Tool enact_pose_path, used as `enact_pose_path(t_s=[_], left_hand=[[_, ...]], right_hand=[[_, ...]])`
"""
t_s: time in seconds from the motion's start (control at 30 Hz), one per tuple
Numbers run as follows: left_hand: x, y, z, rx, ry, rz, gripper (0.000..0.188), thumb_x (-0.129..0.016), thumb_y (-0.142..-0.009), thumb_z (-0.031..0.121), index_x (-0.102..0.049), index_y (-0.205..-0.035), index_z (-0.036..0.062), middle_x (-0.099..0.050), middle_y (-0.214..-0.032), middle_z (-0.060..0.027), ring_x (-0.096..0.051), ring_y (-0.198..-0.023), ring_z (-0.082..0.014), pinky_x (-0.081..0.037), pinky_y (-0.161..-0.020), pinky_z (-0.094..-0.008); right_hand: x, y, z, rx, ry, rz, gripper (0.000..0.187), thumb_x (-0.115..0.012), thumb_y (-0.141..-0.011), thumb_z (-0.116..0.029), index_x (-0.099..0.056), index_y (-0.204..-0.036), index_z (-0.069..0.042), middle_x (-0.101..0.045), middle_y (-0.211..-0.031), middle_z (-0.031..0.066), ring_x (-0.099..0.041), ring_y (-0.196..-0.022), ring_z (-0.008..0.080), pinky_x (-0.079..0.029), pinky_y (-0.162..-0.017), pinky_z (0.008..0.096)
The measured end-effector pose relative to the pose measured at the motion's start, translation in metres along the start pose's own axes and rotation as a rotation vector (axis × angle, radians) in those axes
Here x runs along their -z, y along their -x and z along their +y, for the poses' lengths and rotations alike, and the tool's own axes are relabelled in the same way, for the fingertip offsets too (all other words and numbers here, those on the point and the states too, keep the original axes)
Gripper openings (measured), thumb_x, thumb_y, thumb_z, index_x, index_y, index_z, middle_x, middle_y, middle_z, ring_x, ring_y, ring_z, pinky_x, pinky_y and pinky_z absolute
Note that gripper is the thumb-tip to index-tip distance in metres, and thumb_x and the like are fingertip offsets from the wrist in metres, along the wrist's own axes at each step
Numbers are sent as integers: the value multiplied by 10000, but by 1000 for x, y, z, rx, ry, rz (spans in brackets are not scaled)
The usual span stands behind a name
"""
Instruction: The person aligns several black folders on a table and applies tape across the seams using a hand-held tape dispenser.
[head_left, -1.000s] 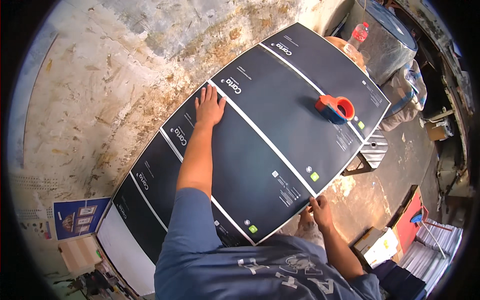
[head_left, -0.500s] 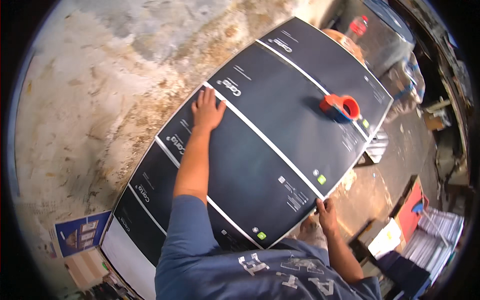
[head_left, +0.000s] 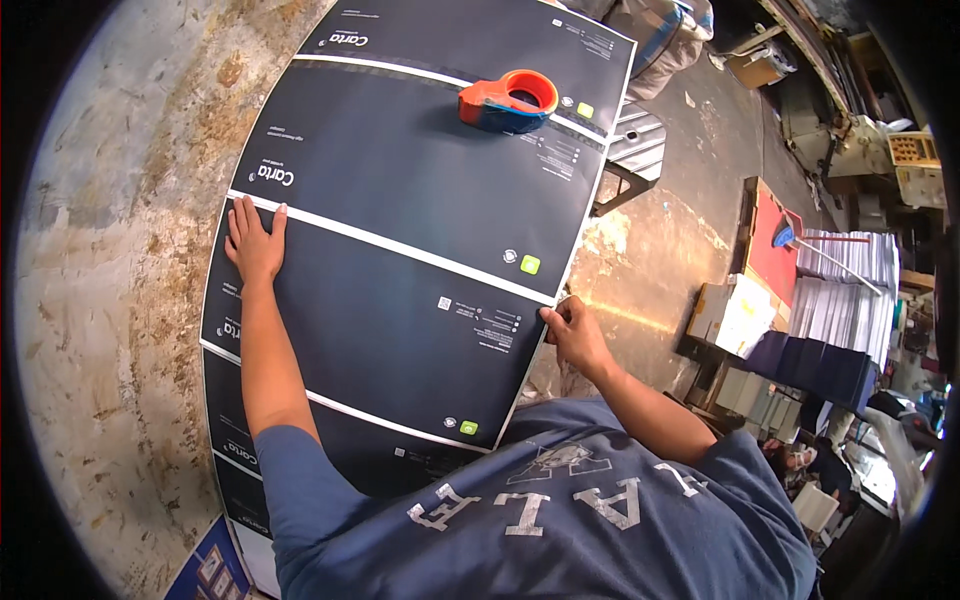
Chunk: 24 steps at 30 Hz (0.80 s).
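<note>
Sheets [head_left: 400,315] between stained wall [head_left: 130,250] and floor [head_left: 690,210]

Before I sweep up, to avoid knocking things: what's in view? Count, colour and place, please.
Dark panels: at least five, near-black, across the middle
Tape dispenser: one, red and blue, on the panels
Ridged stand: one, grey, by the panels' right edge
Sack: at least one, greyish, top right
Board: one, red, right
Cardboard boxes: several, brown, right
Sheet stacks: at least two, white, right
Dark stack: one, navy, right
Poster: one, blue, bottom left
Crate: one, yellow, far right
Wall: one, stained beige, left
Floor: one, brown, centre right
Other clutter: too small to count, mixed colours, right
Shirt: one, dark blue, bottom
Left hand: one, bare, flat on the panels' left part
Right hand: one, bare, holding the panels' right edge
</note>
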<state>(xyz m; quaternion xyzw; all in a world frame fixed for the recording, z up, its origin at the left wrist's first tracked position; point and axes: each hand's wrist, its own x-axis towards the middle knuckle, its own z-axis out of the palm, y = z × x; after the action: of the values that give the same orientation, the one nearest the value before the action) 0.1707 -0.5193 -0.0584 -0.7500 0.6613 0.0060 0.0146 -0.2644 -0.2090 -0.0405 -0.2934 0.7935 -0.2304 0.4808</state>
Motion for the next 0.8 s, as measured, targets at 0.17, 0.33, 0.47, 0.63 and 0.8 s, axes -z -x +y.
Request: enact_pose_path(t_s=[0.17, 0.33, 0.47, 0.63, 0.8], left_hand=[[1, 0, -1, 4, 7, -2, 928, -437, -947, 722, -224, -1611, 109, -180, -1690, -65, -131, -1560, -251, -120, -1226, -543], [3, -1, 5, 2, 8, 5, 992, -491, -902, 755, -236, -1606, 105, -186, -1687, -73, -136, -1558, -259, -125, -1218, -571], [2, 0, 0, 2, 32, 18, 1021, -516, -876, 773, -249, -1602, 105, -194, -1684, -81, -151, -1554, -265, -127, -1215, -580], [-1, 1, 3, -3, 31, 47, 1022, -512, -875, 776, -268, -1595, 93, -211, -1679, -91, -155, -1553, -265, -128, -1217, -565], [-2, 1, -1, -34, 45, 73, 1025, -522, -879, 760, -270, -1589, 66, -208, -1677, -121, -155, -1555, -291, -126, -1211, -587]], right_hand=[[2, -8, 7, -2, 50, -23, 408, -721, -932, -380, -604, -942, 11, -662, -761, 160, -665, -738, 245, -525, -688, 389], [3, -18, 23, 43, 47, -55, 432, -722, -926, -400, -622, -983, 16, -681, -811, 161, -680, -765, 251, -536, -706, 379], [8, -14, 9, 11, 55, -106, 424, -721, -931, -385, -601, -987, 17, -674, -804, 161, -676, -742, 231, -537, -681, 364], [13, -8, -3, -46, -151, -159, 387, -704, -954, -347, -575, -969, 17, -656, -805, 119, -658, -716, 172, -532, -649, 342], [10, -8, 1, -15, -186, -134, 402, -697, -959, -336, -588, -1024, 45, -633, -800, 90, -618, -683, 160, -514, -616, 331]])
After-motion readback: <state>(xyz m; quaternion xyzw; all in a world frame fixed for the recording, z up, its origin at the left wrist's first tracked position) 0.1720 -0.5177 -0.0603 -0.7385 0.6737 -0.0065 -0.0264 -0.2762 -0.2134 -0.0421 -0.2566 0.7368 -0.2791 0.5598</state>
